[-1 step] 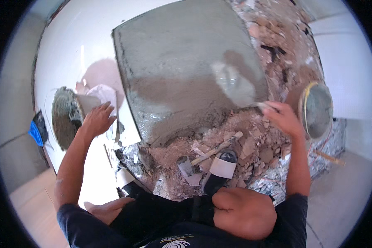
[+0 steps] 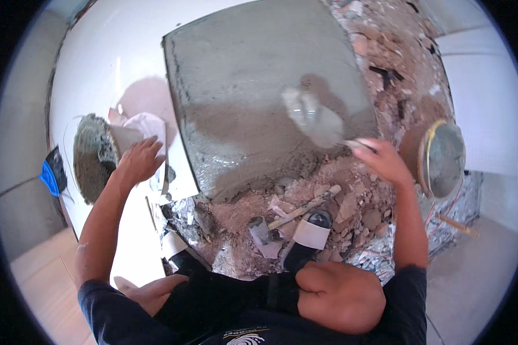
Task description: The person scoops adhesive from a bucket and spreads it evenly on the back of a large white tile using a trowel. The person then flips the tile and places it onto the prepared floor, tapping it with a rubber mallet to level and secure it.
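My right hand (image 2: 377,160) grips the handle of a trowel (image 2: 322,126), its pale blade slightly blurred and lying on a bed of wet grey mortar (image 2: 259,57). The near part of the bed is darker and rougher than the smooth far part. At the left, a mortar-caked bucket (image 2: 89,167) lies or tilts with its crusted mouth facing left. My left hand (image 2: 139,162) rests with fingers stretched over the bucket's pale side, beside a white round piece (image 2: 149,125); whether it touches that piece I cannot tell.
Broken rubble (image 2: 351,213) lies around my feet, with a hammer (image 2: 262,230) near my right shoe. A second bucket (image 2: 446,158) stands or leans at the right, close to my right forearm. White tile (image 2: 98,69) borders the mortar's left edge. A black tool (image 2: 387,75) lies on the far-right rubble.
My right hand and the trowel have moved a little to the left across the mortar. My left hand stays by the bucket.
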